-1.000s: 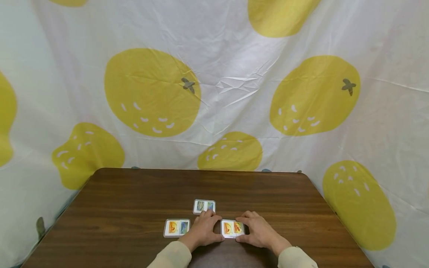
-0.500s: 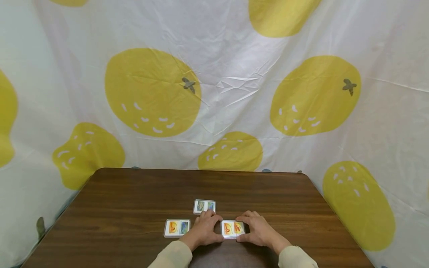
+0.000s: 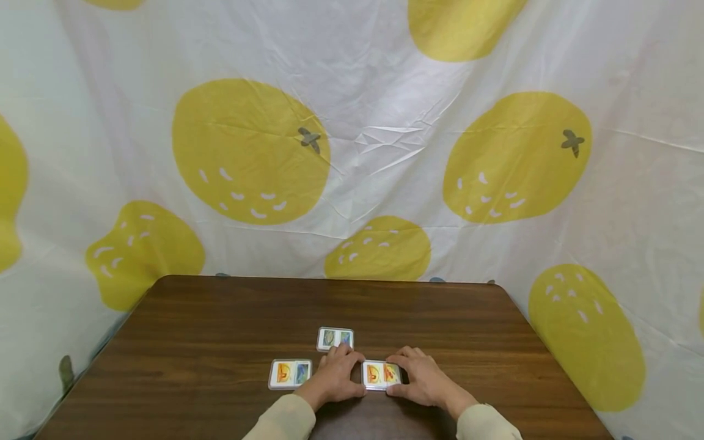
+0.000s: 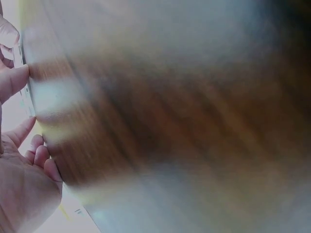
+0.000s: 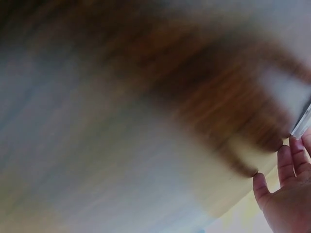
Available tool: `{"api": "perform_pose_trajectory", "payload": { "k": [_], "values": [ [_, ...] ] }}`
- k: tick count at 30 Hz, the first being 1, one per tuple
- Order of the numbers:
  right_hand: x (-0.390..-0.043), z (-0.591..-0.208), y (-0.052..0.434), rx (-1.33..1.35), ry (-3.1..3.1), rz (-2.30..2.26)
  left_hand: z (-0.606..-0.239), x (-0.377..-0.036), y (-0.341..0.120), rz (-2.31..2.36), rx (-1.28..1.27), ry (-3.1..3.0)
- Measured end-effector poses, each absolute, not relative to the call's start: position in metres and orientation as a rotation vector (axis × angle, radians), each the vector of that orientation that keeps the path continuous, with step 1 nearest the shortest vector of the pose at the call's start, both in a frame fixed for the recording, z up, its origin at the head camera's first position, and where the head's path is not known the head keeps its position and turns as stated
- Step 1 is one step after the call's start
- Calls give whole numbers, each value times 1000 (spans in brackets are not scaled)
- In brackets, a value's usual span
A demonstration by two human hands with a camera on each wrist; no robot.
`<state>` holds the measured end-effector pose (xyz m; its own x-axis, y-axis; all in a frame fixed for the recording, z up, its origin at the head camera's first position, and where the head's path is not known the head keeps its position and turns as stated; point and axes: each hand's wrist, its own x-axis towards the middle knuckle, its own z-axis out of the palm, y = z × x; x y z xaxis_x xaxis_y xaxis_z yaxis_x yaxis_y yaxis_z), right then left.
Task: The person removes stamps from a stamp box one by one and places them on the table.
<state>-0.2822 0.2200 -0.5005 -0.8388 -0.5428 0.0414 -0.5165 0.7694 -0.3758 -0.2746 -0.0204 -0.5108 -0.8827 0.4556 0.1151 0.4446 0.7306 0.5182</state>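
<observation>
- Watching from the head view, I see the left hand (image 3: pixel 335 379) and the right hand (image 3: pixel 420 380) flank one picture card (image 3: pixel 382 374) near the front edge of a dark wooden table (image 3: pixel 192 342); the card lies flat between them, directly between the two sets of fingertips.
- The left fingers are curled against the card's left edge, the right fingers curled over its right edge, so both hands pinch it from either side; I cannot tell whether it has left the tabletop.
- Just left of the left hand lies a second card (image 3: pixel 289 373), apart from it; a third card (image 3: pixel 335 338) sits just beyond the left fingertips, which seem to reach its near edge.
- Cream sleeves (image 3: pixel 283 420) cover both forearms; a white sheet printed with yellow fruit (image 3: pixel 250 150) hangs behind the table.
- In the left wrist view, badly blurred, I make out the left hand's fingers (image 4: pixel 14 80) against a thin pale card edge (image 4: pixel 24 82), over a smear of brown wood.
- In the right wrist view, equally blurred, the right hand's fingers (image 5: pixel 286 165) point up toward a thin pale card edge (image 5: pixel 302 125) just above the fingertips; contact is not clear there.
</observation>
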Motion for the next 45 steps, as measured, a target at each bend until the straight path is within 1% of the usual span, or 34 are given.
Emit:
{"api": "perform_pose_trajectory", "payload": {
  "k": [15, 22, 45],
  "values": [
    [-283, -498, 219, -829, 2856, -633, -508, -273, -21, 858, 764, 2890],
    [-283, -501, 219, -831, 2866, -576, -511, -274, -21, 874, 754, 2884],
    [-280, -495, 215, -946, 2876, -459, -510, -274, -18, 935, 683, 2889]
  ]
}}
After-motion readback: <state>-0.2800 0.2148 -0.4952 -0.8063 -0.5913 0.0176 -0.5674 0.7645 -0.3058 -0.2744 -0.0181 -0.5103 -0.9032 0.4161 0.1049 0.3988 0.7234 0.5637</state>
